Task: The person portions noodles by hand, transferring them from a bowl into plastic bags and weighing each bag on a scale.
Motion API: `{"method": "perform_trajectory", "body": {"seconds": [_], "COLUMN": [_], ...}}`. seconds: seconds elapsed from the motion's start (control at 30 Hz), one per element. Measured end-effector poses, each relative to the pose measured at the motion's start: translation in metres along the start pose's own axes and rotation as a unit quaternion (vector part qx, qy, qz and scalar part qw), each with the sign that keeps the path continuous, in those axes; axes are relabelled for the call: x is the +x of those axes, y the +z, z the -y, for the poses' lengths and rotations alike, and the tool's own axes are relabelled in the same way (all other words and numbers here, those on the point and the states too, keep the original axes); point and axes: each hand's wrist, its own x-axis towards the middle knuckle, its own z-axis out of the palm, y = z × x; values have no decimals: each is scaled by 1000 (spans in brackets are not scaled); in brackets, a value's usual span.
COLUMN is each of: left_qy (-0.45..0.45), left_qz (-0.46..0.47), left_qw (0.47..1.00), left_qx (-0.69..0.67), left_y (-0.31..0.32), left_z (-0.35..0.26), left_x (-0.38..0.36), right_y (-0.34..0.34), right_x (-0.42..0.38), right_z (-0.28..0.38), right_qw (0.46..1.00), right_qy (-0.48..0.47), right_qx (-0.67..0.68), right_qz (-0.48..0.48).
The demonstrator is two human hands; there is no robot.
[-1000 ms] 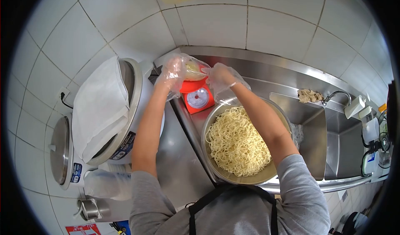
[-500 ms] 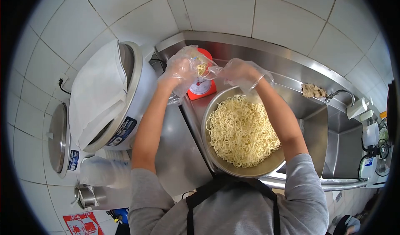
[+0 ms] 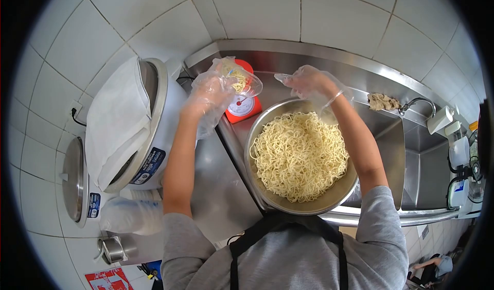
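Observation:
My left hand (image 3: 208, 92), in a loose clear plastic glove, is closed on a clear plastic bag (image 3: 252, 85) with a small portion of noodles (image 3: 238, 81) inside. It holds the bag over the red kitchen scale (image 3: 244, 113), partly covering the scale. My right hand (image 3: 311, 82), gloved too, is above the far rim of a big steel bowl (image 3: 262, 197). Its fingers reach left with a loose glove tip beyond them, apart from the bag. Pale yellow noodles (image 3: 301, 159) are heaped in the bowl.
A large rice cooker (image 3: 172, 104) with a white cloth (image 3: 116, 125) over it stands left. Stacked clear plastic tubs (image 3: 128, 215) sit near a small steel pot (image 3: 112, 250). To the right are a steel sink (image 3: 419, 161), a faucet (image 3: 419, 101) and a brown rag (image 3: 383, 101).
My right hand has let go of the bag's edge and moved right. My left hand, still holding the bag, has shifted slightly left. The view has turned a little.

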Motion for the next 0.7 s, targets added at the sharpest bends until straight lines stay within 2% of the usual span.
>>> {"method": "perform_trajectory", "body": {"seconds": [0.03, 0.1, 0.2, 0.23, 0.3, 0.33, 0.4, 0.43, 0.5, 0.53, 0.57, 0.6, 0.63, 0.67, 0.7], "left_qy": [-26, -50, -28, -42, -56, -67, -75, -51, -23, -70, -118, -119, -114, -108, -111], "left_qz": [-8, -17, -38, -35, -33, -58, -84, -109, -136, -99, -60, -63, -109, -153, -154], "left_qw": [1000, 998, 998, 998, 998, 996, 993, 992, 989, 993, 991, 991, 988, 982, 982], "left_qx": [-7, -14, 37, 25, 14, 26, 38, 44, 53, 16, -20, -16, 1, 18, 18], "left_y": [2, 8, 23, 27, 37, 45, 60, 65, 64, 56, 52, 52, 56, 61, 56], "left_z": [-3, -2, 6, 5, 6, 8, 20, 29, 38, 36, 39, 47, 59, 70, 68], "left_x": [-1, -3, -2, 0, 7, 13, 19, 21, 27, 28, 29, 31, 31, 31, 31], "right_y": [-4, -6, 4, 9, 18, 27, 56, 60, 67, 87, 85, 81, 79, 76, 70], "right_x": [0, 0, 6, 7, 12, 22, 45, 57, 83, 114, 117, 116, 117, 122, 128], "right_z": [14, 40, 52, 62, 81, 80, 69, 68, 57, 16, 16, 19, 22, 26, 29], "right_qw": [1000, 979, 975, 975, 979, 979, 964, 963, 980, 972, 972, 957, 936, 937, 922], "right_qy": [0, 196, 216, 214, 168, 166, 158, 156, 145, 97, 93, 78, 63, 60, 5], "right_qx": [0, 62, 56, 55, 27, 26, -31, -34, -96, -200, -200, -218, -234, -233, -272], "right_qz": [-1, 5, -22, -24, -113, -114, -212, -217, -96, -83, -86, -173, -256, -254, -274]}}
